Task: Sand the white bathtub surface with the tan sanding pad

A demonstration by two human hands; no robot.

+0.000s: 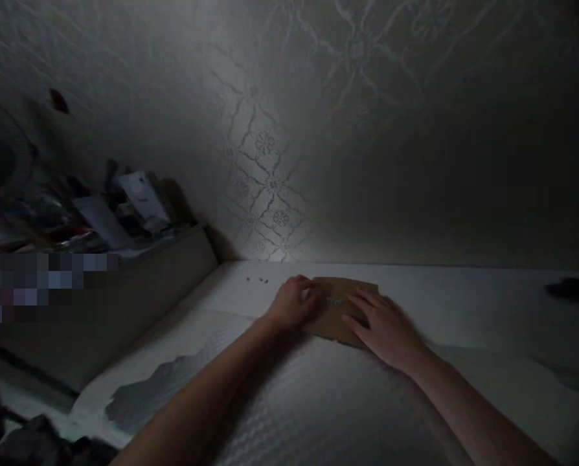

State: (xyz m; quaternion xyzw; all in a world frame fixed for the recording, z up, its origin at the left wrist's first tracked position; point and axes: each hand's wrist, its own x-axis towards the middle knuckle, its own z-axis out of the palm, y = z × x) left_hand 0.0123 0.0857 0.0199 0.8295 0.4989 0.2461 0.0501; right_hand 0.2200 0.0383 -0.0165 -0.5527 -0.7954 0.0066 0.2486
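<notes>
A brown piece of cardboard (pixel 335 327) lies on the white surface close to the wall. My left hand (pixel 292 304) is at its left edge, with fingers curled and closed on that side. A pale spot shows between the thumb and fingers; I cannot tell what it is. Resting on the right part of the cardboard, my right hand (pixel 384 327) has its fingers stretched and apart. Between the two hands, small pale bits or marks (pixel 335 301) show on the cardboard, too small to name.
Several tiny dark bits (pixel 263 280) lie left of the cardboard. A cluttered shelf (pixel 187 243) stands at the left, carrying a white box (pixel 144 194). At the far right is a dark object (pixel 574 290). A patterned wall (pixel 274 188) rises behind. The light is dim.
</notes>
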